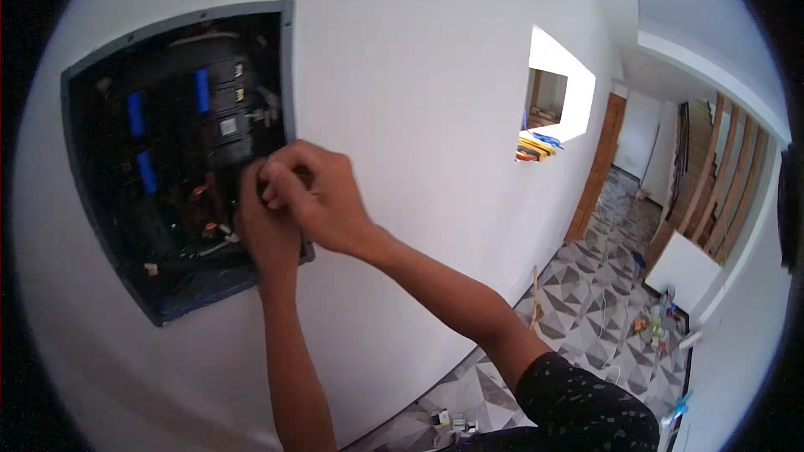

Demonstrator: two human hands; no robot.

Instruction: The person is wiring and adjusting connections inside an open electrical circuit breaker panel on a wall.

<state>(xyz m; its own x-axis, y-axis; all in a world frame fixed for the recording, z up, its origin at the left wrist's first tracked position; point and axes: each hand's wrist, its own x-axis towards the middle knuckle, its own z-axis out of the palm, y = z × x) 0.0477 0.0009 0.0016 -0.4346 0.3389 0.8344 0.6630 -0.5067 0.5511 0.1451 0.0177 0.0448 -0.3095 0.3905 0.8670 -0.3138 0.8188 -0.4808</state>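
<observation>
An electrical panel box [289, 59] with a grey metal frame is set into the white wall at the left. Inside its dark interior are black breakers [228, 127] and several blue strips [136, 115]. At the box's lower right corner my two hands meet. My right hand [322, 192] is closed, thumb and fingers curled together in a pinch. Just left of it, my left hand [272, 234] is raised with its fingers closed, partly covered by the right. Whatever they hold is too small and dark to make out. Copper-coloured wire ends [209, 230] show left of the hands.
A wall opening [578, 88] farther right has tools with yellow parts [532, 149] on its ledge. Beyond are a wooden door frame [596, 172], patterned floor tiles [578, 301], wooden slats [712, 176] and a leaning white board [682, 272]. Small items [456, 423] lie on the floor below.
</observation>
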